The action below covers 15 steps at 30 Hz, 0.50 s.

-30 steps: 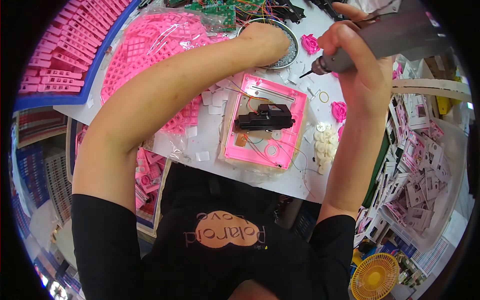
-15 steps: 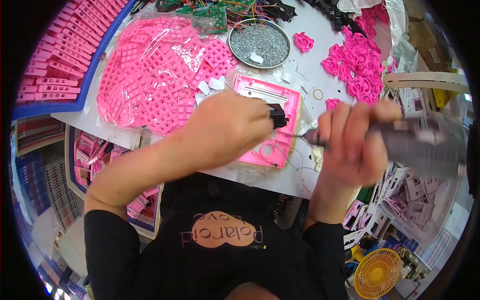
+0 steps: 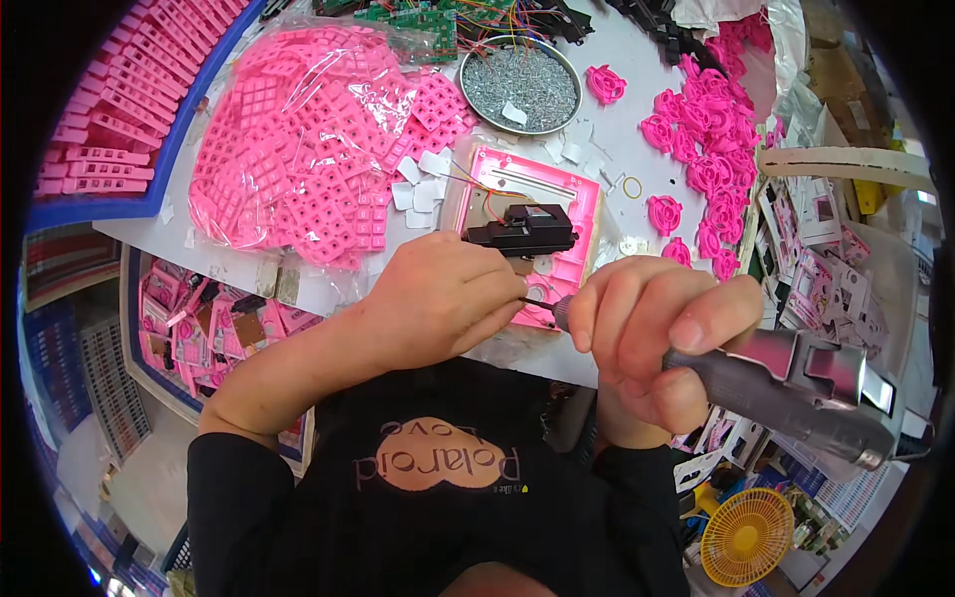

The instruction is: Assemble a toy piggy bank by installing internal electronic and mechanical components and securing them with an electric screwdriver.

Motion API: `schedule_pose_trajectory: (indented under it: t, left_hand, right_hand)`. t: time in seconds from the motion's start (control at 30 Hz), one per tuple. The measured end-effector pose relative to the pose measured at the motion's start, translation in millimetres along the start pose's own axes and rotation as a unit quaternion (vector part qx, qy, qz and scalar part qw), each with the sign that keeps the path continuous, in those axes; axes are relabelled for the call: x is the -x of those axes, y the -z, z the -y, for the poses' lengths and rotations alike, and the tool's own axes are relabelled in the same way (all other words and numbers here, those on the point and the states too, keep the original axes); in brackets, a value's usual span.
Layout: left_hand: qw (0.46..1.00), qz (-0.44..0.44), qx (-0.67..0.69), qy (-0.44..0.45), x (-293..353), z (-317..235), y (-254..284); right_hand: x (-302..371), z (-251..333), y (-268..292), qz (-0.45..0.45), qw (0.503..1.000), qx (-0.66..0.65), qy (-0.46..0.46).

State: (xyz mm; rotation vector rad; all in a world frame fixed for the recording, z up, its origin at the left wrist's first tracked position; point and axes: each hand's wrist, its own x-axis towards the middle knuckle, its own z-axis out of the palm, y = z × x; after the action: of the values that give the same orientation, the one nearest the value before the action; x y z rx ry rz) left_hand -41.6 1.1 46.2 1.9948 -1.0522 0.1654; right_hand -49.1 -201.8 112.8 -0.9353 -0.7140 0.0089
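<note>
My right hand (image 3: 662, 333) is wrapped round a grey power screwdriver (image 3: 786, 398), its body slanting off to the lower right. The thin dark bit points left and meets the fingertips of my left hand (image 3: 448, 294). Those left fingers are closed in a pinch at the bit's tip; anything between them is too small or hidden to name. Just beyond my left hand, a black plastic module (image 3: 532, 229) with thin wires lies across a pink plastic housing (image 3: 580, 204). My left hand covers the housing's near left part.
A round metal tin of small screws (image 3: 522, 90) stands behind the housing. Bagged pink keypad pieces (image 3: 298, 149) lie to the left, beside a blue tray (image 3: 169, 189) of pink parts. Loose pink rings (image 3: 711, 149) are heaped right. Green circuit boards (image 3: 428, 30) lie at the back.
My left hand has drawn nearer to me, uncovering the black module. The screwdriver has swung to a downward slant, and its bit has come to my left fingertips.
</note>
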Motion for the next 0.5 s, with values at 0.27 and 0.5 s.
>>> schedule_pose_trajectory:
  t: [0.27, 0.5]
  left_hand:
    - [0.991, -0.035, -0.041, 0.123, -34, 34, 8]
    - [0.966, 0.131, -0.063, 0.213, -58, 43, 2]
  right_hand:
    - [3, 3, 6, -0.072, 0.996, 0.047, 0.014]
    - [2, 9, 14, -0.083, 0.995, 0.053, 0.01]
